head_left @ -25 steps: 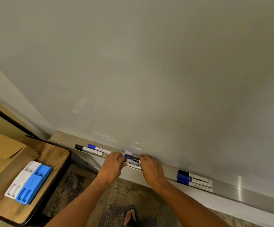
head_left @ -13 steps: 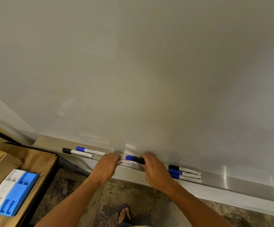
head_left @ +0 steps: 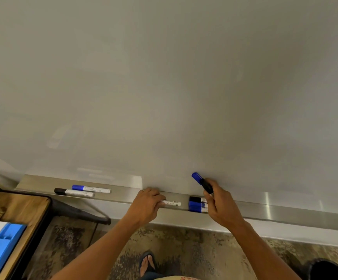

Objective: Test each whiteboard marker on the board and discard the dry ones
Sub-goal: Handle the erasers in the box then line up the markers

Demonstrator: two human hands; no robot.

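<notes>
Head view: right hand [head_left: 223,206] lifted off the tray [head_left: 285,209], fingers curled round two caps [head_left: 202,182] — a blue one pointing up-left at the board [head_left: 164,77], a black one behind it in the fist. Left hand [head_left: 146,205] rests on the tray rim, fingers closed on a white marker barrel [head_left: 172,203]; only its right end shows. Tip of that barrel not resolvable.

Step in hand, as I judge it: uncapping, ahead of a test stroke. No ink on the board near the hands. Next move calls for bringing a bare tip to the board and drawing a short line, then reading the mark.

Other markers on the tray: a pair at far left [head_left: 82,190], well apart from the hands; a stack of three [head_left: 197,205] just left of the right hand, touching each other.
</notes>
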